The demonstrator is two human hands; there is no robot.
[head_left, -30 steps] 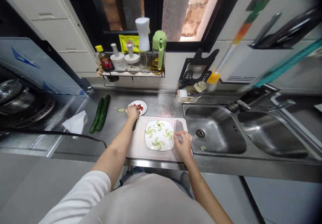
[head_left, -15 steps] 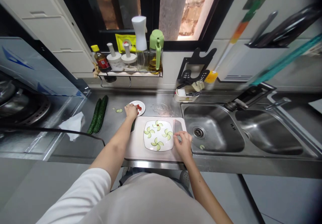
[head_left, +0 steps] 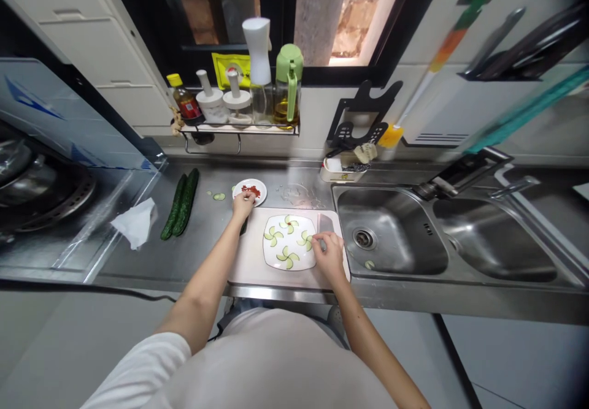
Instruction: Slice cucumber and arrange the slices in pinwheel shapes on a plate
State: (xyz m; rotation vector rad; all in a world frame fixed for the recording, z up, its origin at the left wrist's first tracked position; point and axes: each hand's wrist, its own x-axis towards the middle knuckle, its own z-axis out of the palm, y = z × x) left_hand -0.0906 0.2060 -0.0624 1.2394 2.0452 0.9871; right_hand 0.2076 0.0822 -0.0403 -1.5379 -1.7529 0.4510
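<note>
My left hand (head_left: 243, 205) is at the near rim of a small round white plate (head_left: 262, 192), its fingers drawn together at a heap of chopped red pieces (head_left: 251, 189). Whatever those fingertips grip is hidden. On a pale cutting board (head_left: 251, 268) lies a squarish white plate (head_left: 272, 256) with cucumber slices (head_left: 288, 258) laid out as pinwheels; the far one has a red bit at its centre. Over the plate's right rim, my right hand (head_left: 329, 254) holds thumb and forefinger pinched beside the right pinwheel. Behind it a knife blade (head_left: 326, 222) rests on the board.
Two whole cucumbers (head_left: 184, 203) and a crumpled white tissue (head_left: 135, 222) lie on the steel counter to the left. A double sink (head_left: 391, 231) adjoins the board's right side. Seasoning jars and bottles stand on a wall rack (head_left: 239, 129) above the counter.
My left hand has shifted from the small plate's left side to its near rim, over the red pieces. The right hand has moved slightly left, closer to the right pinwheel.
</note>
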